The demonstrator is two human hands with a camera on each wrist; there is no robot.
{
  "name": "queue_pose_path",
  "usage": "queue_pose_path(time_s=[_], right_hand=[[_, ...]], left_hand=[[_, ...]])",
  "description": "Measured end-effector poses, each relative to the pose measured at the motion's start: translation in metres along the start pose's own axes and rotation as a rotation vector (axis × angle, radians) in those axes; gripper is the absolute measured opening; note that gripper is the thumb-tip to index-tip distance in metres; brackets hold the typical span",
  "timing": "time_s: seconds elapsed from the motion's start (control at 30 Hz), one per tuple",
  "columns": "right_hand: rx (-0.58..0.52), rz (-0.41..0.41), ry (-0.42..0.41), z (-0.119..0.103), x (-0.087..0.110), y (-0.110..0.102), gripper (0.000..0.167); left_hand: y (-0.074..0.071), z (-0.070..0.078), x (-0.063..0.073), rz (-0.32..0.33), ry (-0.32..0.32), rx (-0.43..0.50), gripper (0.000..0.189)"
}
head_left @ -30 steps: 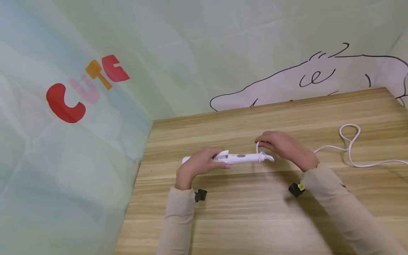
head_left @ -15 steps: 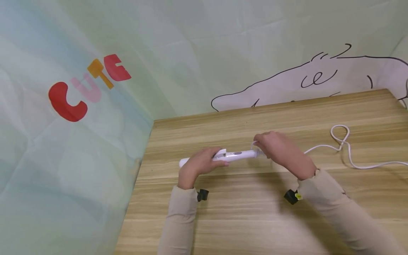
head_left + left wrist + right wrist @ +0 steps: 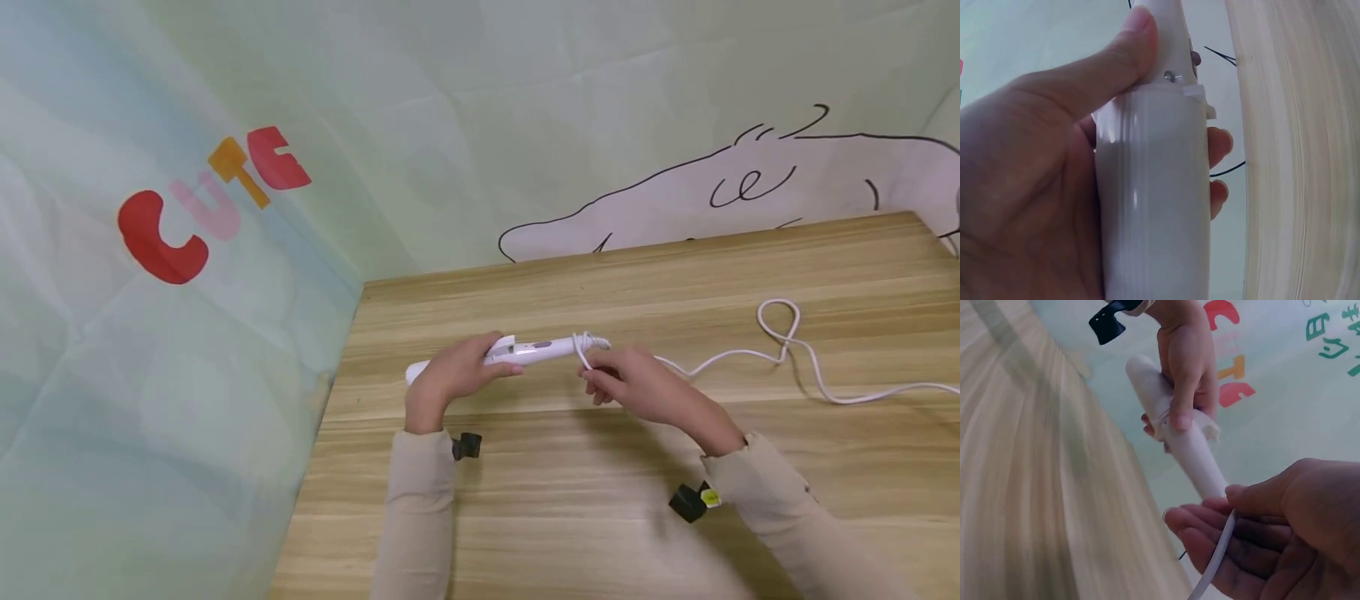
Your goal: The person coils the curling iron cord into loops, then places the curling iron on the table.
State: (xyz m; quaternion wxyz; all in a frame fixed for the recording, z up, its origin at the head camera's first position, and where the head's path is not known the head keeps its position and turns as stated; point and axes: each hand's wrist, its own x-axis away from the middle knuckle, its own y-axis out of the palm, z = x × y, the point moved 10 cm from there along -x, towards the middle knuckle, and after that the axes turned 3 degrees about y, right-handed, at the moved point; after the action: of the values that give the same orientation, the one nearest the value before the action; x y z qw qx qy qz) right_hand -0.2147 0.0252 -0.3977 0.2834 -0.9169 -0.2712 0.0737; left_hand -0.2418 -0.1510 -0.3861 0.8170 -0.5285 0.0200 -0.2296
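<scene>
My left hand [image 3: 456, 372] grips a white curling iron [image 3: 546, 349] round its middle, by the lever, holding it above the table. The barrel's rounded end sticks out to the left. In the left wrist view the thumb lies along the iron's white body [image 3: 1154, 187], with two fingertips [image 3: 1219, 149] showing on the far side. At the handle's right end, my right hand [image 3: 637, 385] pinches the white cord [image 3: 581, 350], which loops over the handle beside its coiled strain relief [image 3: 597, 342]. The right wrist view shows the cord [image 3: 1217, 553] running from thumb and forefinger across the curled fingers.
The rest of the cord [image 3: 720, 357] trails rightward over the wooden table [image 3: 540, 517], with a small loop in it. A printed backdrop [image 3: 450, 167] rises at the table's back and left edges. Dark wrist camera mounts [image 3: 688, 503] stick out from both sleeves.
My right hand has carried the cord over the handle from the far side to the near side. The cord's loop on the table has slid left; the iron has shifted slightly left and away.
</scene>
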Motion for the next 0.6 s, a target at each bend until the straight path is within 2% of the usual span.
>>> queue_pose_path(time_s=[0.13,0.3,0.43,0.6], right_hand=[[0.07,-0.002,-0.087,0.005,0.003,0.004,0.014],[0.173,0.076,-0.179,0.013,0.003,0.005,0.015],[0.183,0.139,-0.225,0.023,0.0,0.004,0.014],[0.143,0.138,-0.231,0.037,-0.006,0.007,0.017]], left_hand=[[0.0,-0.002,-0.001,-0.004,0.008,0.021,0.03],[0.002,0.001,-0.001,-0.013,0.026,0.027,0.029],[0.004,0.002,-0.001,-0.021,0.026,0.022,0.029],[0.004,0.004,-0.002,-0.025,0.03,0.017,0.029]])
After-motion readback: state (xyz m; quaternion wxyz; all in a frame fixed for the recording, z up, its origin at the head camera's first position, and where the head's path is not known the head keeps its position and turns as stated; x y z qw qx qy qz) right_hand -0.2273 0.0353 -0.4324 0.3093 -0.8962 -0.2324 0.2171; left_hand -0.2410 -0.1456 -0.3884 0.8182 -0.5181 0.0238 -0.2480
